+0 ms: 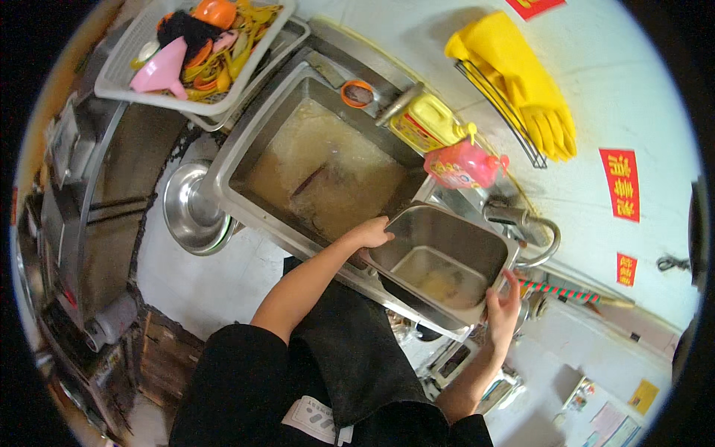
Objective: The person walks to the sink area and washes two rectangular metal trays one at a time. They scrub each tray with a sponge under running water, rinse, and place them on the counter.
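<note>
A deep rectangular stainless steel pan [447, 237] sits over the right end of the sink unit, with some cloudy liquid at its bottom. My left hand [373, 232] grips its left rim, the thumb over the edge. On the opposite side my right hand [503, 299] holds the right rim near the front corner. To the left lies a steel sink basin [246, 190] holding cloudy, foamy water [357, 184]. A dark, slender object [309, 181] shows in that water; its kind cannot be told.
Behind the sink stand a yellow jug [419, 125], a pink bottle [463, 165] and a curved faucet [550, 240]. Yellow rubber gloves [519, 84] hang on a wall rack. A white basket [218, 106] of utensils is at the upper left, above steel bowls [192, 207].
</note>
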Motion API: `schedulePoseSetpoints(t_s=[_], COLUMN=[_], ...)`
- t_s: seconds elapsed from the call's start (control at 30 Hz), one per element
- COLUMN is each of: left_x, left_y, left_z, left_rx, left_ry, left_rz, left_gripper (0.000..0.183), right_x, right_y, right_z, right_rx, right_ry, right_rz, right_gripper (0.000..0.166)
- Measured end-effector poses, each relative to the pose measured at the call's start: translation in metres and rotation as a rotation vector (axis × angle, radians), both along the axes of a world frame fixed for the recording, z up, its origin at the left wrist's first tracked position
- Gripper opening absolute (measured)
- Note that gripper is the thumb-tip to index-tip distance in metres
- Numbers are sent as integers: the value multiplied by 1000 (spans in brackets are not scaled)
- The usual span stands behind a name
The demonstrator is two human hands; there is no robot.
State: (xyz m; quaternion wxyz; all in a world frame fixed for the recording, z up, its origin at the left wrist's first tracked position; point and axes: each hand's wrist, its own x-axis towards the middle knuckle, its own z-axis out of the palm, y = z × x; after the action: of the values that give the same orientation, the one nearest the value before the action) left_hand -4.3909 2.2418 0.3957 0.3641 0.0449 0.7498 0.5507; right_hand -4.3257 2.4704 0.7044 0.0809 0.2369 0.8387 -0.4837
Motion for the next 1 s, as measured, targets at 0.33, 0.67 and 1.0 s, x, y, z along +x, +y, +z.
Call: schedulePoseSetpoints(t_s=[0.33,0.67,1.0], left_x=[25,57,81], left_y=[119,166,181], left_z=[-2,-36,3], left_rx=[-52,-292,-668], left_ry=[205,259,-41], left_rz=[380,465,394], left_gripper=[24,24,41], right_x=[125,123,40], right_y=[192,310,385], right_z=[-207,-372,-480], right_rx=[-114,-129,556], right_ry=[-123,-120,-350], right_rz=[-384,-397,293], right_gripper=[20,36,75])
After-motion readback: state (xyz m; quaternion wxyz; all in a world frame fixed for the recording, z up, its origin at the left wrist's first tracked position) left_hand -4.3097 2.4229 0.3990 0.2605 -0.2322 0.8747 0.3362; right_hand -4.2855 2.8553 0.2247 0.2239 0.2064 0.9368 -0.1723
